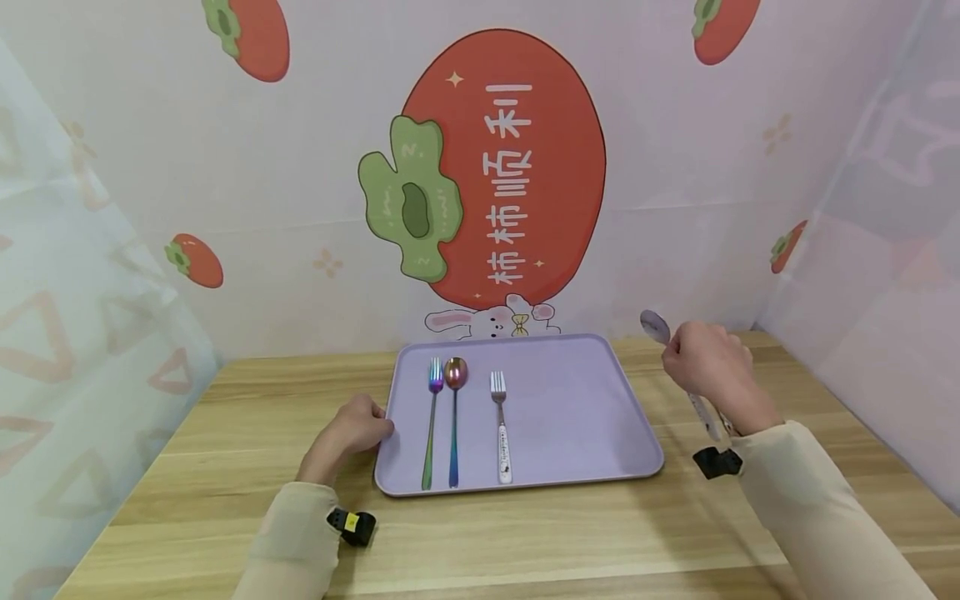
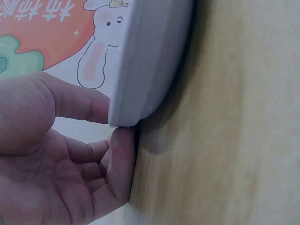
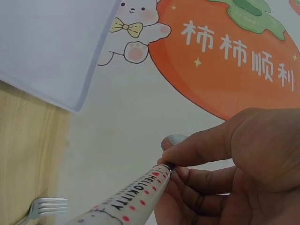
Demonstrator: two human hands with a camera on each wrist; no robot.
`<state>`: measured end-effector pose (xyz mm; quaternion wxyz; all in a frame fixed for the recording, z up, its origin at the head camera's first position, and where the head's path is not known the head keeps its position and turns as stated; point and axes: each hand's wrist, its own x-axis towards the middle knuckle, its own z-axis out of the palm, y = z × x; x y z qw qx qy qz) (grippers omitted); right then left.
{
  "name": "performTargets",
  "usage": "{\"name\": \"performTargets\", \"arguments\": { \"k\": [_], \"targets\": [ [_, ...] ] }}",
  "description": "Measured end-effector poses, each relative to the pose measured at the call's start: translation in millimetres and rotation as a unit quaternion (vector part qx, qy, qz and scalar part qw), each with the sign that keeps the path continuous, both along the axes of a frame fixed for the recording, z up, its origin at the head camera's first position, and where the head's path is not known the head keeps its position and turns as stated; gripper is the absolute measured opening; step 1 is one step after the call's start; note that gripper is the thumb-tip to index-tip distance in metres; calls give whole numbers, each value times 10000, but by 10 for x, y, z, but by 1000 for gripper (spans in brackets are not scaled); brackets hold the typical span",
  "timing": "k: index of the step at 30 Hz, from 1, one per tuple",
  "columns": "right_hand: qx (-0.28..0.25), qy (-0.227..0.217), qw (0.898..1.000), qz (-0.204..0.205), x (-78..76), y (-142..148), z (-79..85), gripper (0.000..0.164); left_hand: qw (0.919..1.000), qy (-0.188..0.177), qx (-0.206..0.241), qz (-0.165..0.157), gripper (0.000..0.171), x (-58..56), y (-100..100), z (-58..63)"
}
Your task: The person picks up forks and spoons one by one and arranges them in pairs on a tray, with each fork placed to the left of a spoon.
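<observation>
A lavender tray (image 1: 570, 417) lies on the table, and my left hand (image 1: 358, 423) grips its left edge. The left wrist view shows the thumb on the rim of the tray (image 2: 152, 56) and curled fingers at its underside. On the tray lie a rainbow-coloured fork (image 1: 436, 377), a rainbow-coloured spoon (image 1: 455, 372) and a fork with a white printed handle (image 1: 504, 454), side by side. Right of the tray, my right hand (image 1: 705, 358) pinches a spoon (image 1: 655, 326) at its neck, above the table. Its white handle (image 3: 136, 197) bears red dots and lettering.
Another metal fork (image 3: 49, 206) lies on the table beyond the tray's right side, mostly hidden by my right hand in the head view. The wooden table (image 1: 480, 542) ends at a cloth backdrop (image 1: 660, 267) printed with persimmons, with cloth at both sides too.
</observation>
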<state>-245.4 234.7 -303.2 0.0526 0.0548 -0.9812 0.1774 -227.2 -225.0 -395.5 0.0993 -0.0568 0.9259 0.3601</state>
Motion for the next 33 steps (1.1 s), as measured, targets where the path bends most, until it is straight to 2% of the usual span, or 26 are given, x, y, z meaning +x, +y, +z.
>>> {"name": "performTargets", "arguments": {
  "k": [10,16,23,33],
  "targets": [
    [-51,-46,9998,181,-45,-139,-60,34,10000,-11,14,-5,12,11,-1,12],
    [-155,3,9992,373,-81,-275,-93,31,10000,-41,-9,35,16,0,-1,-4],
    [-393,215,9973,582,-115,-395,-158,35,10000,3,40,38,12,-1,5,1],
    [-788,-91,9946,666,-139,-554,-239,35,10000,19,10,67,7,7,6,18]
  ]
}}
